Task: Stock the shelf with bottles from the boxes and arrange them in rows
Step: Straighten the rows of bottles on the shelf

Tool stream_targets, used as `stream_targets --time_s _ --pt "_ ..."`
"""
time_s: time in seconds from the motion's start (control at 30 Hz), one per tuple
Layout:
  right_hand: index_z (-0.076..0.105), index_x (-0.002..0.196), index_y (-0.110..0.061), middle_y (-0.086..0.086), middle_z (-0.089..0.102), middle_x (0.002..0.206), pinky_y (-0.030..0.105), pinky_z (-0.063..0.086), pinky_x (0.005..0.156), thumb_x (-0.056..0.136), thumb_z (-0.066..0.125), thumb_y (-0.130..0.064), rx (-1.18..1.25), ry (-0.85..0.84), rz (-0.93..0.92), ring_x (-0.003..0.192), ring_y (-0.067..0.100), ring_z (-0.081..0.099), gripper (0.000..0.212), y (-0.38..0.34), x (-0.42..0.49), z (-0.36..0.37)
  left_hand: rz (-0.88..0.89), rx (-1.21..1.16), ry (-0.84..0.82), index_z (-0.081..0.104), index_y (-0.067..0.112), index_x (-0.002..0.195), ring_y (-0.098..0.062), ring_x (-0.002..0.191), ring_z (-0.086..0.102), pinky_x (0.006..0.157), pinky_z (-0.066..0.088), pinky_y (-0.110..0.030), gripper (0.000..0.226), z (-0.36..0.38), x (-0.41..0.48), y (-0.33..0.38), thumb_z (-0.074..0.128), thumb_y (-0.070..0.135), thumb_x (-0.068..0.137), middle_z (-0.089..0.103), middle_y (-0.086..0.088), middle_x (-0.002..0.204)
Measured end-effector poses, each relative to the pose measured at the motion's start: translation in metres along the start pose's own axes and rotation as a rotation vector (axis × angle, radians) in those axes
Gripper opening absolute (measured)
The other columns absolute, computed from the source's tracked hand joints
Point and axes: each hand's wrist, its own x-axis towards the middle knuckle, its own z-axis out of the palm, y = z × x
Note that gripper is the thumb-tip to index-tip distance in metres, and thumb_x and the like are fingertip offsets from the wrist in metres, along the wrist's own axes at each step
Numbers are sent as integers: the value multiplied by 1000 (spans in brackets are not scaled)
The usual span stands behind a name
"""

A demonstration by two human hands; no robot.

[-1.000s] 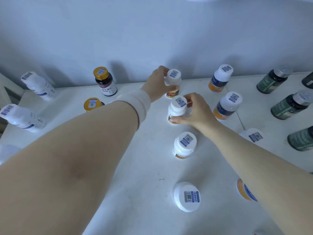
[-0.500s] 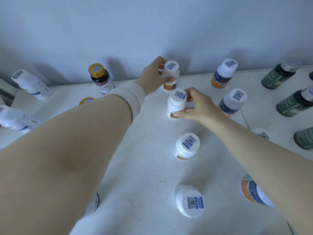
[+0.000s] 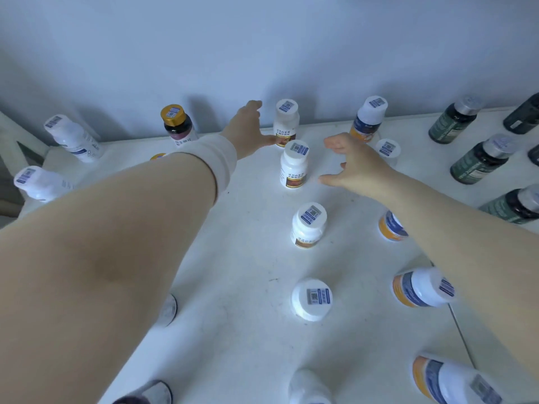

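The left hand (image 3: pixel 246 126) lies at 9 o'clock of the rear white bottle (image 3: pixel 286 123), grip wide and empty, thumb at its foot; the second white bottle (image 3: pixel 294 167) stands at 6 o'clock of that; the right hand (image 3: pixel 355 167) hovers at its 3 o'clock, grip wide, holding nothing. I judge it best to nudge low and keep the column straight; the white shelf (image 3: pixel 248 258) meets a pale wall (image 3: pixel 262 39) at 12 o'clock.

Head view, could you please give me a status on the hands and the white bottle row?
Left grip open, thumb by rear white bottle. Right grip open, clear of second white bottle. Both upright, nothing blocking.
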Motion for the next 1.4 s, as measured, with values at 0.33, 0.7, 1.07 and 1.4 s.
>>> stream_targets --time_s 0.33,0.7,1.07,1.4 --pt "50 104 -18 13 41 112 33 36 81 74 69 -11 -616 -155 -167 106 27 43 37 -10 -90 -49 51 615 -9 41 10 132 -29 124 45 100 41 -41 60 -22 -112 8 69 31 82 48 -10 131" --pt "42 126 -4 16 41 128 39 39 96 75 72 -14 -619 -212 -199 118 31 45 60 -16 -177 -18 4 561 -87 44 12 127 -30 116 50 98 43 -44 57 13 -205 11 71 31 81 49 -10 128" --pt "43 124 -10 7 45 121 22 37 87 62 84 -30 -47 -5 -61 110 18 49 77 -10 -193 60 46 -131 -93 35 13 138 -23 124 48 102 41 -35 74 51 -175 35 76 25 77 46 -8 137" --pt "51 114 -12 6 56 115 18 35 79 65 83 -21 68 42 -52 94 13 53 59 -7 -183 75 -4 -250 18 49 8 124 -16 101 52 84 36 -19 48 65 -160 30 71 18 82 58 -5 124"
